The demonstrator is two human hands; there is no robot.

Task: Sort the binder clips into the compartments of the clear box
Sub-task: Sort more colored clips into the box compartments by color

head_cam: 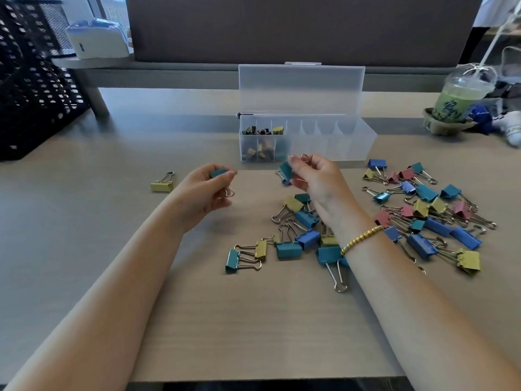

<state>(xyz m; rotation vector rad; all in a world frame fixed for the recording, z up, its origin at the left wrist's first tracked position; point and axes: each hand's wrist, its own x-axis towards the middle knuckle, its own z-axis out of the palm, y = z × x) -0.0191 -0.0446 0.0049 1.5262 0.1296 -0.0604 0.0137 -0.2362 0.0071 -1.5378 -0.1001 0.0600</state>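
Teal binder clips, one pinched in each hand [208,187] [315,179], sit just before the clear box [363,139], right hand nearer.

Soft daylight, wide-angle edge distortion

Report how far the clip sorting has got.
Early stage. Done: small clips fill the three leftmost compartments of the clear box; the others look empty. In hand: the left hand and right hand each hold a teal clip. Left: the pile of clips on the table, plus a lone yellow clip.
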